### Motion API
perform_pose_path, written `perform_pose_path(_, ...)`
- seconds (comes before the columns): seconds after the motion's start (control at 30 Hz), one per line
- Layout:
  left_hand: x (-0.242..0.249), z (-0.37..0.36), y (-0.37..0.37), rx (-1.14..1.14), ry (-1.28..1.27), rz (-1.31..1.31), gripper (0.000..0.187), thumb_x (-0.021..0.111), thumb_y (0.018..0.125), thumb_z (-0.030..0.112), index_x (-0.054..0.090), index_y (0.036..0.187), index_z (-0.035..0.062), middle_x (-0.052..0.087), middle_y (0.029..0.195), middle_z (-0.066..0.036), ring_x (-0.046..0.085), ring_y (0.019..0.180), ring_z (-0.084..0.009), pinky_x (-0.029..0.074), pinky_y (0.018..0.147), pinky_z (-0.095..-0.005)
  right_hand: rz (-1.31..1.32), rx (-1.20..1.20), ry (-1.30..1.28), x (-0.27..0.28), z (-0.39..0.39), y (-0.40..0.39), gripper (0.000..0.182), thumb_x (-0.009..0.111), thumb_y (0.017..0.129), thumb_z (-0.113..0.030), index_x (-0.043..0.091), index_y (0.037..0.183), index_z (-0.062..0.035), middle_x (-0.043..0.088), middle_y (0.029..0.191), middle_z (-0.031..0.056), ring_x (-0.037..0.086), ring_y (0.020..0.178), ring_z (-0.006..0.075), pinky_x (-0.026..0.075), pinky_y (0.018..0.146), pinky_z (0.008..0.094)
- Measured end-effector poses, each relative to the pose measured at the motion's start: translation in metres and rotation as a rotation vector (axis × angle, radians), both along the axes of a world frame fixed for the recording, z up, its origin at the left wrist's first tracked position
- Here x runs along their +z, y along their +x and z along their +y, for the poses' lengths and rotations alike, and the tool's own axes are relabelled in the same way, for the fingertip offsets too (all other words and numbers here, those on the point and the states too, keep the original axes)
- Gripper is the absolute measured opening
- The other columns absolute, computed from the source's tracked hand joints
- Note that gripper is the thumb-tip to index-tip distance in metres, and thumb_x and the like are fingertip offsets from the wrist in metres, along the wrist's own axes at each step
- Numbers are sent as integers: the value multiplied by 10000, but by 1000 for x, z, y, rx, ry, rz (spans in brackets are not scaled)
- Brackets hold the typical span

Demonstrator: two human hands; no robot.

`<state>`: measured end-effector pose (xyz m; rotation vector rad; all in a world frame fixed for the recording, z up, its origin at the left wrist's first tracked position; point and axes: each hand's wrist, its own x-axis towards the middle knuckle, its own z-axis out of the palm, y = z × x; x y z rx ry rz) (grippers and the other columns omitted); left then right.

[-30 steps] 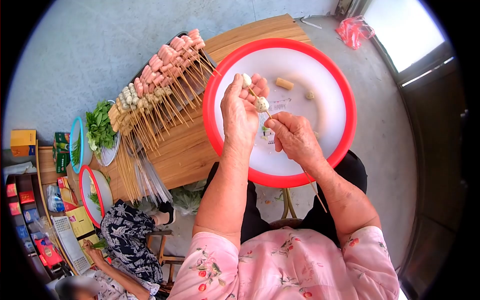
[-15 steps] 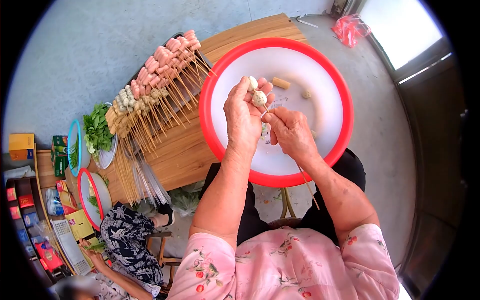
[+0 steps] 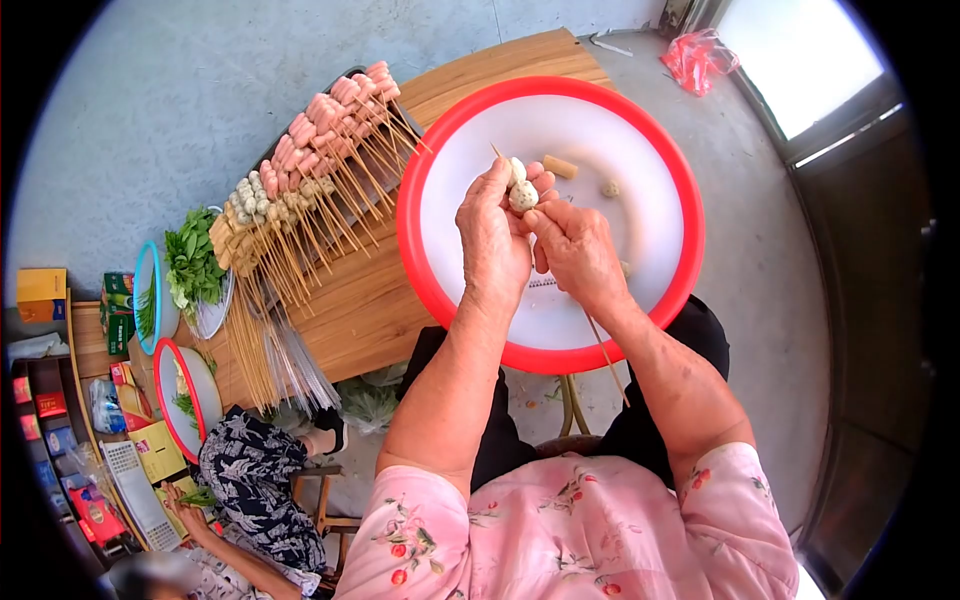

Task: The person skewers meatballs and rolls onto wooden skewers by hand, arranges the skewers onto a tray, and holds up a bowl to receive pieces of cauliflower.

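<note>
The left hand (image 3: 493,235) was curled round two pale balls (image 3: 522,195), its thumb along their nine o'clock side, while the right hand (image 3: 580,250) pinched the skewer (image 3: 612,370) just below them. The balls lay toward eleven o'clock from the right hand, with the left hand nearer; the skewer's long axis ran from eleven, where its tip poked past the upper ball, to five, beneath the right wrist. Both hands were above the basin (image 3: 690,200), its red rim passing under the forearms at six o'clock and standing well apart from the fingers at twelve and three. Near the left fingertips, toward one, lay a tan piece (image 3: 560,167); a loose ball (image 3: 610,188) sat farther, near two. Beyond the rim, toward ten, loaded skewers (image 3: 335,150) crowded the desk (image 3: 350,310).
</note>
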<state>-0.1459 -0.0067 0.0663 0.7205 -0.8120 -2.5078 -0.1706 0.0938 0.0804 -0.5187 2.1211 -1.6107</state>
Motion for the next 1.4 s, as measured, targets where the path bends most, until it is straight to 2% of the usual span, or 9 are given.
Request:
perform_pose_path(0.23, -9, -1, -5, -112, -57, -50, 374, 531, 898, 333, 520, 1040, -13, 608, 887, -133, 607, 704, -184, 493, 638, -284, -73, -87, -31, 10, 18, -22, 234, 523, 874, -152, 611, 757, 30, 520, 485, 58, 450, 396, 104, 360, 386, 288)
perform_pose_path(0.3, -6, 3, -5, -429, -666, -288, 326, 559, 870, 305, 575, 989, 2, 620, 832, -74, 601, 706, -148, 484, 633, -258, -100, -131, -90, 12, 25, -29, 240, 523, 874, -161, 622, 768, 30, 519, 490, 47, 431, 394, 86, 346, 375, 268)
perform_pose_path(0.37, -17, 10, -9, -541, -829, -340, 251, 576, 833, 250, 614, 957, 35, 645, 829, -90, 633, 746, -204, 498, 655, -318, -37, -180, -134, 12, 30, -34, 253, 526, 875, -174, 631, 785, 38, 505, 484, 35, 397, 385, 76, 340, 373, 241)
perform_pose_path(0.43, -39, 14, -10, -917, -1592, -429, 243, 577, 810, 217, 616, 1007, 80, 648, 864, -150, 637, 802, -295, 497, 699, -402, -21, -176, -144, 12, 36, -37, 268, 523, 881, -184, 633, 822, 53, 501, 493, 34, 387, 387, 75, 345, 378, 237)
perform_pose_path(0.47, -40, 21, -5, -948, -1646, -415, 227, 577, 797, 203, 616, 998, 104, 633, 907, -183, 609, 871, -349, 478, 747, -444, -32, -190, -164, 14, 38, -39, 265, 522, 883, -180, 633, 830, 54, 503, 500, 35, 383, 390, 75, 344, 380, 234)
perform_pose_path(0.77, -84, 56, 18, -1137, -1845, -169, 90, 535, 786, 97, 545, 827, 18, 616, 831, -194, 586, 851, -363, 460, 741, -460, -47, -178, -181, 21, 39, -38, 262, 517, 887, -178, 633, 848, 54, 510, 513, 45, 382, 391, 76, 329, 376, 239)
perform_pose_path(1.03, -78, 40, -4, -1000, -1449, -247, 161, 450, 765, 41, 561, 881, 29, 585, 898, -195, 562, 922, -366, 457, 784, -448, -135, -161, -173, 23, 39, -38, 256, 511, 892, -170, 635, 850, 50, 508, 517, 44, 383, 397, 71, 324, 380, 236)
perform_pose_path(1.13, -87, 34, 9, -984, -1780, -302, 172, 480, 766, 57, 576, 908, 42, 591, 946, -193, 568, 927, -350, 457, 794, -446, -119, -175, -212, 20, 42, -41, 258, 514, 894, -177, 633, 862, 50, 514, 538, 45, 390, 408, 69, 325, 388, 231)
perform_pose_path(1.4, -89, 49, 4, -1001, -1624, -122, 296, 536, 737, 45, 564, 1032, 54, 563, 1000, -194, 535, 959, -373, 438, 820, -429, -168, -218, -241, 17, 45, -45, 283, 518, 928, -244, 625, 927, 17, 494, 553, 5, 389, 407, 51, 314, 377, 200)
